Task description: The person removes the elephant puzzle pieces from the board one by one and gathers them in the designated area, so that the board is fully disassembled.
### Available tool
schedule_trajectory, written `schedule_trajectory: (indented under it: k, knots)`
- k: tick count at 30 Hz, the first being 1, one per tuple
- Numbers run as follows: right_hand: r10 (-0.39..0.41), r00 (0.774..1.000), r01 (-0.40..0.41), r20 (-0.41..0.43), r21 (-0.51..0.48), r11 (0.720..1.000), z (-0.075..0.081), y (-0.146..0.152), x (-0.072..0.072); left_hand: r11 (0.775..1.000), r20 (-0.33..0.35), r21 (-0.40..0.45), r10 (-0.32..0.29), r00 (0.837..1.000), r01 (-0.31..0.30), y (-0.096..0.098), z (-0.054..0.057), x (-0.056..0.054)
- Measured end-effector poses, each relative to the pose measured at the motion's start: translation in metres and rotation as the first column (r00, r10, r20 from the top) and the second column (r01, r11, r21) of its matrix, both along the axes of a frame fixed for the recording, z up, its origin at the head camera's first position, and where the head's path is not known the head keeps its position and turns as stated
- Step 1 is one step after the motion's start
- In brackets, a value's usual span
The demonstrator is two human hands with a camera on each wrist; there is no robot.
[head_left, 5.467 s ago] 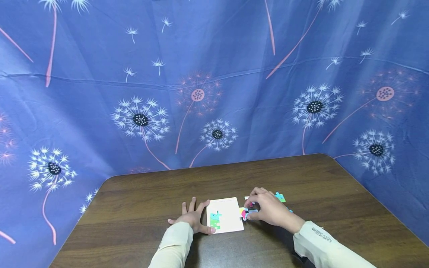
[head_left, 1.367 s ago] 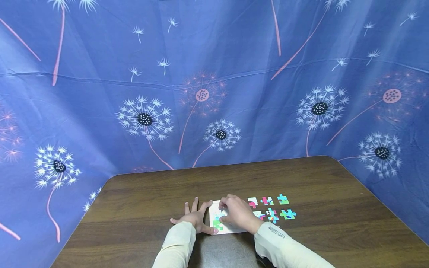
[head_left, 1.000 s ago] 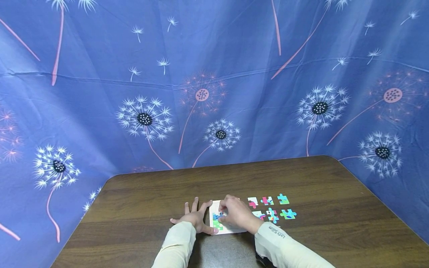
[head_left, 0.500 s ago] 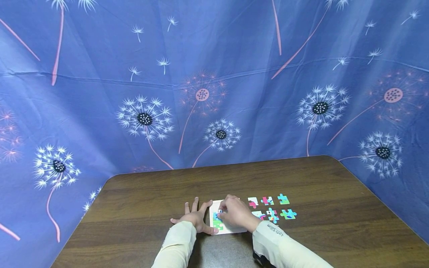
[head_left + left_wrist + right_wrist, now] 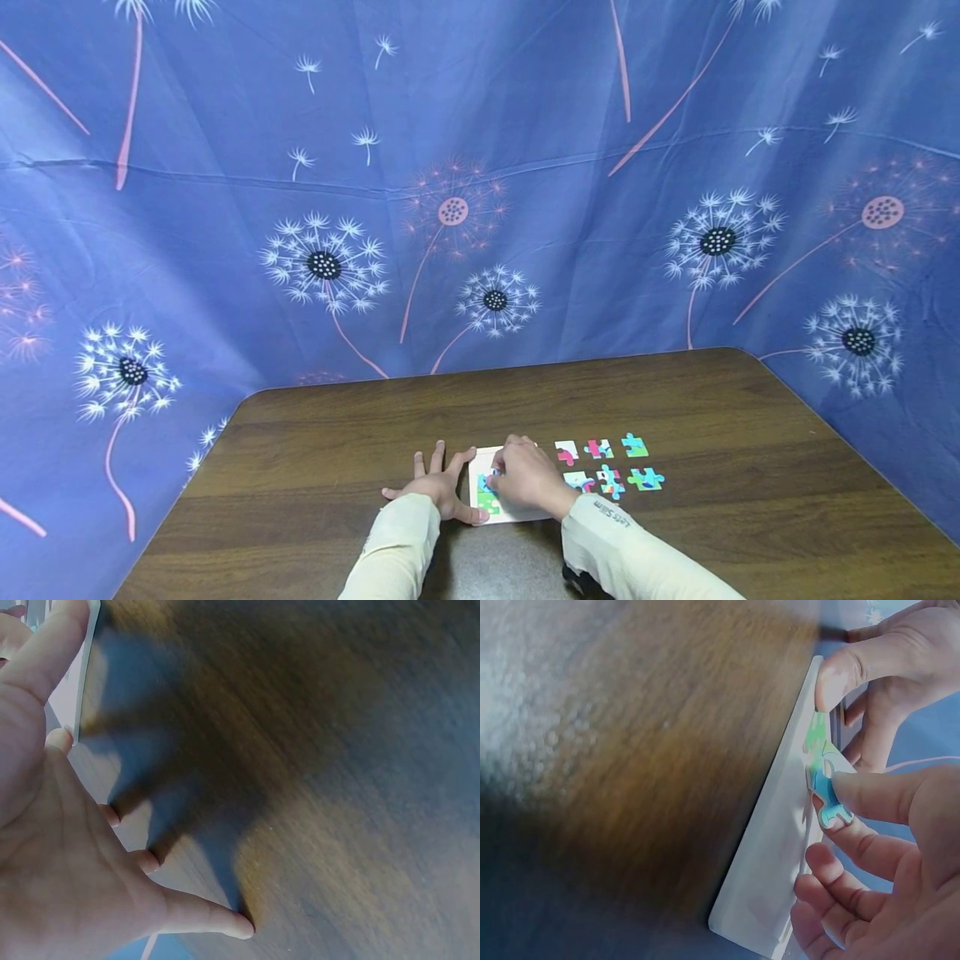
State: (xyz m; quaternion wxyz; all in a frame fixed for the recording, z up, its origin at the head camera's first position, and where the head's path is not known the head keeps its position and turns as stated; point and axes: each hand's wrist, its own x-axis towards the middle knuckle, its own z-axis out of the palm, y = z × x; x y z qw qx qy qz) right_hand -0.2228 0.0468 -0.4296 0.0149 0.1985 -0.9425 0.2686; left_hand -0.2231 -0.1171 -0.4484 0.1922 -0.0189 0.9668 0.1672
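A white puzzle tray [image 5: 480, 458] lies on the table in front of me. My left hand [image 5: 433, 490] is spread flat at its left edge, thumb and index fingertip on the border. Over the tray, my right hand [image 5: 527, 477] pinches a blue puzzle piece [image 5: 826, 789] between thumb and index finger, the other fingers curled beside it. In the right wrist view this piece stands tilted up, right beside a green spotted piece [image 5: 816, 735] in the tray's corner. The right hand hides much of the tray's middle in the head view.
Several loose puzzle pieces lie in two rows right of the tray, among them a pink and white piece [image 5: 567, 452], a blue and green piece [image 5: 633, 445] and another blue-green one [image 5: 646, 478]. A blue dandelion-print cloth [image 5: 480, 208] hangs behind the brown table [image 5: 337, 433].
Since the oldest frame, my right hand has moved left from beside the loose pieces to over the tray's left part. Lately it shifts only slightly around the blue piece; the left hand stays put.
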Motion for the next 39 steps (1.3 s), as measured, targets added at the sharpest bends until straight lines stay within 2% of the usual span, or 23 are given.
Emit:
schedule_trajectory:
  k: [9, 16, 21, 26, 31, 36, 39]
  knots:
    - [0.036, 0.999, -0.035, -0.041, 0.017, 0.999, 0.003, 0.000, -0.006, 1.000, 0.006, 0.005, -0.004, 1.000, 0.004, 0.000, 0.007, 0.004]
    - [0.034, 0.998, -0.033, -0.053, 0.029, 0.999, 0.001, 0.007, -0.010, 1.000, 0.011, 0.017, 0.002, 1.000, -0.002, -0.001, 0.001, 0.001]
    - [0.071, 0.997, -0.071, -0.044, 0.007, 0.997, -0.001, 0.014, -0.011, 1.000, 0.003, 0.029, 0.003, 1.000, -0.003, -0.003, -0.002, -0.001]
    - [0.113, 0.991, -0.111, -0.066, 0.036, 0.993, -0.003, 0.021, -0.012, 1.000, 0.006, 0.031, 0.004, 1.000, -0.004, -0.004, -0.005, -0.003]
    - [0.104, 0.992, -0.102, -0.065, 0.037, 0.994, -0.004, 0.024, -0.013, 1.000, 0.007, 0.013, 0.002, 1.000, -0.002, -0.003, -0.006, -0.003]
    - [0.072, 0.995, -0.064, -0.070, 0.112, 0.992, -0.003, 0.024, -0.012, 1.000, 0.023, 0.017, 0.005, 1.000, -0.005, -0.001, 0.000, 0.000]
    - [0.060, 0.994, -0.045, -0.093, 0.153, 0.987, -0.002, 0.023, -0.011, 1.000, 0.035, 0.010, 0.004, 0.999, -0.005, 0.000, 0.008, 0.003]
